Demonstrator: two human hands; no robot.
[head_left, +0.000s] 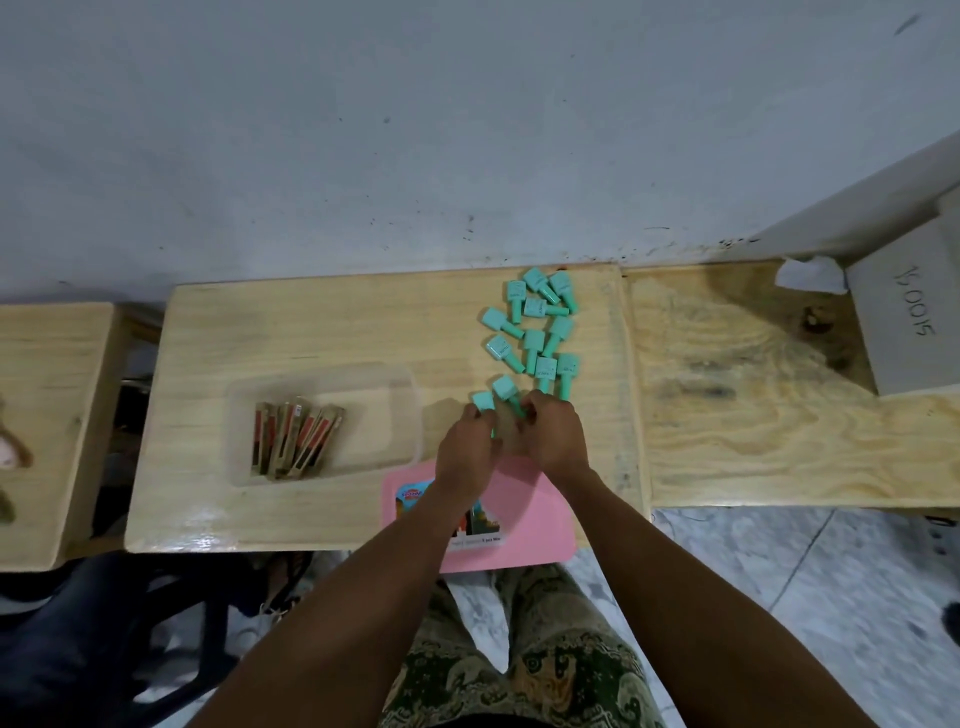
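Working just right of the frame's centre, both hands are meeting over a pale wooden table (311, 322): the left hand (466, 452) is curling its fingertips round one teal piece (483, 401), and the right hand (555, 436) is pinching the narrow stem of a second teal piece (505, 388), whose square head is pointing up the frame, away from the knuckles. Above them, toward the table's upper right, a loose scatter of matching teal pieces (534, 343) is lying flat, several touching. These parts are looking like small moulded plastic, so they are probably weighing almost nothing, staying stiff under a squeeze and sliding easily on the smooth wood. The blocky head is likely offering the surest hold, while the thin stem is risking a twist or slip between the fingers. A clear plastic tub (410, 395) holding brown-and-red packets (296, 441) is sitting left of the hands, and a pink lid (530, 514) is lying beneath the wrists at the table's lower edge.
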